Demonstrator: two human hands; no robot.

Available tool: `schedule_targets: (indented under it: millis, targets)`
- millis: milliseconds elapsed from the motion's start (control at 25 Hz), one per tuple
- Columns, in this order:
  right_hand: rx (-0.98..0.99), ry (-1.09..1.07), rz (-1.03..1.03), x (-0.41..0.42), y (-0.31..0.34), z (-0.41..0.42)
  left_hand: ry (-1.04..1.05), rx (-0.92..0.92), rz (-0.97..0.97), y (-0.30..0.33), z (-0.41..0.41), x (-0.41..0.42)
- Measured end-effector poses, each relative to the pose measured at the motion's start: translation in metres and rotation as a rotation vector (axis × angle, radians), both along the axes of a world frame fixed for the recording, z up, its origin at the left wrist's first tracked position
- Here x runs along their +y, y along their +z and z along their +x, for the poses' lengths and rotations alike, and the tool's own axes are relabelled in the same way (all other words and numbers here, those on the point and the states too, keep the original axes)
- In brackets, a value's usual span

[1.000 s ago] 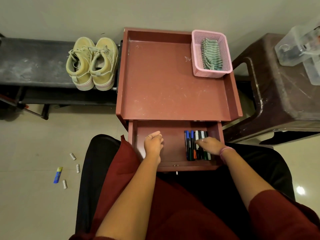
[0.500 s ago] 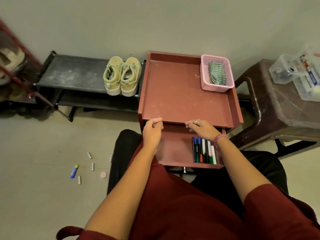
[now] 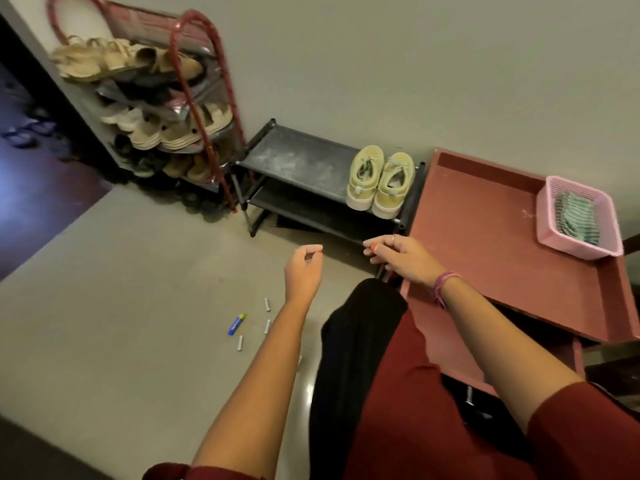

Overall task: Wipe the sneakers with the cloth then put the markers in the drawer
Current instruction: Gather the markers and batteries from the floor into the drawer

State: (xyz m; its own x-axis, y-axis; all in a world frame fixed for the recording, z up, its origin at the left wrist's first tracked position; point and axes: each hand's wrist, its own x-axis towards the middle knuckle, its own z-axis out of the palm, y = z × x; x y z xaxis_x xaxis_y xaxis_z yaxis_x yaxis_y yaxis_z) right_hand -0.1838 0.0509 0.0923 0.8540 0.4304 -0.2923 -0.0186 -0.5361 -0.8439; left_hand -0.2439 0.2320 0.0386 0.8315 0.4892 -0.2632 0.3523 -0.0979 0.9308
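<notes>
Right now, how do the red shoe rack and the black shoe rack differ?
The red shoe rack is tall, arched and crammed with shoes on several tiers. The black shoe rack is low and flat, and carries only the yellow sneakers on its top shelf. Both stand on the floor against the wall.

Home entryway — crowded shoe rack (image 3: 162,112), tiled floor (image 3: 121,306)
</notes>
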Motion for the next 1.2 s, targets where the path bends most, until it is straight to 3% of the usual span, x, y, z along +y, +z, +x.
schedule_targets:
  millis: [280, 480, 640, 880, 1040, 1200]
  targets:
    - [0.035, 0.094, -0.052, 0.114, -0.038, 0.012, 0.140, 0.216, 0.061, -0.082, -0.029, 0.111]
    - [0.073, 0.203, -0.234, 0.166, -0.095, 0.019, 0.084, 0.422, 0.103, -0.171, -0.066, 0.142]
    - [0.101, 0.282, -0.344, 0.189, -0.150, 0.022, -0.032, 0.625, 0.114, -0.250, -0.092, 0.133]
    - [0.152, 0.378, -0.513, 0.183, -0.224, 0.026, -0.302, 0.811, 0.208, -0.318, -0.107, 0.093]
    - [0.241, 0.418, -0.625, 0.179, -0.256, 0.030, -0.431, 0.846, 0.286, -0.350, -0.104, 0.063]
    - [0.202, 0.537, -0.684, 0.195, -0.279, 0.044, -0.510, 0.826, 0.337, -0.376, -0.096, 0.036]
